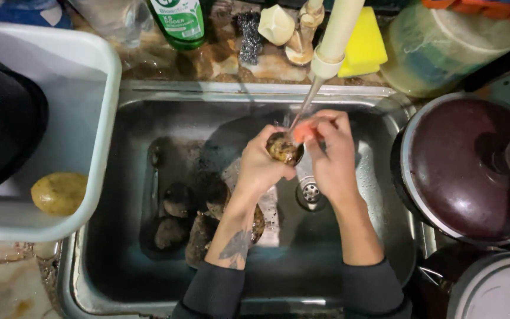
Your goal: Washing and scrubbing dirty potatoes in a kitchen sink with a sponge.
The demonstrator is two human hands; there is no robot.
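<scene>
A: Head view, starting closest: two dark sleeves come up from the bottom edge, with a tattoo on the left forearm. What lies under that arm?

B: Several dirty potatoes on the floor of the steel sink, left of the drain.

A: And the hands?

B: They meet over the middle of the sink. The left hand has its grip wrapped around a wet potato, held right under the stream of water. The right hand pinches a small orange scrubber, pressed against the potato's top.

A: Farther out?

B: The cream faucet slants down from the back. To the left, a pale plastic tub holds one clean yellow potato. To the right sits a dark lidded pot. On the back surface stand a green bottle and a yellow sponge.
</scene>
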